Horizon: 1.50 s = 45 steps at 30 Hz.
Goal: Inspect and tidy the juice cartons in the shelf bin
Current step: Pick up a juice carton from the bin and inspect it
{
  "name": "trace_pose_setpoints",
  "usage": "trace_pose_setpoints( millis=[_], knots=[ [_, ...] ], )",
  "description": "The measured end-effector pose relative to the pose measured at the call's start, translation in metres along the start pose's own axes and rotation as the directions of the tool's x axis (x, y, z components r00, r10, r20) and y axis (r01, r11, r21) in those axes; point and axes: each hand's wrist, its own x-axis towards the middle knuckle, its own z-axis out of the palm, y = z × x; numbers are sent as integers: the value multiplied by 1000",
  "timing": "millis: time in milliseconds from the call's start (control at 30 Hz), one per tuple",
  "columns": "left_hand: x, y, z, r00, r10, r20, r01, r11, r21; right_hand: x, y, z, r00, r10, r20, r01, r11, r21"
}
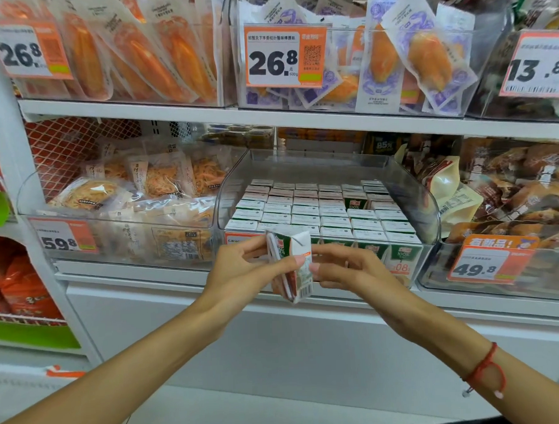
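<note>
The left hand (242, 271) held a small juice carton (291, 265) with its fingers curled round the carton's left side, while the right hand (344, 270) pinched its right edge with the fingertips (316, 268). The carton hung tilted in front of the clear shelf bin (428, 205), just at 6 o'clock of the bin's front wall. It looked light and fairly stiff, though its card walls would probably dent under a hard squeeze; holding it by the flat side faces seemed safest. At 12 o'clock from the hands, rows of cartons (319, 207) stood packed upright in the bin, with one gap showing a green face at about 1 o'clock.
</note>
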Motion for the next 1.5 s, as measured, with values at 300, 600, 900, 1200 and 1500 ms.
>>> trace_pose_setpoints(
  millis=[300, 600, 900, 1200, 1500],
  knots=[
    [-8, -4, 10, 941, 339, 4, -329, 910, 252, -2, -5, -1, 992, -28, -122, 46, 988, 150],
    [-9, -2, 13, 941, 338, 30, -335, 907, 254, -2, -3, -5, 988, -81, -134, 99, 986, 132],
    [2, 4, 1, 991, -74, 116, 106, 948, -300, -5, -2, -1, 965, -259, 33, 261, 951, -166],
    [3, 3, -3, 949, -233, 212, 302, 864, -403, -5, -10, -3, 970, -241, -41, 236, 966, -104],
    [7, -6, -9, 906, -297, 302, 342, 934, -106, -2, -13, -7, 989, 4, -147, 18, 989, 148]
  ],
)
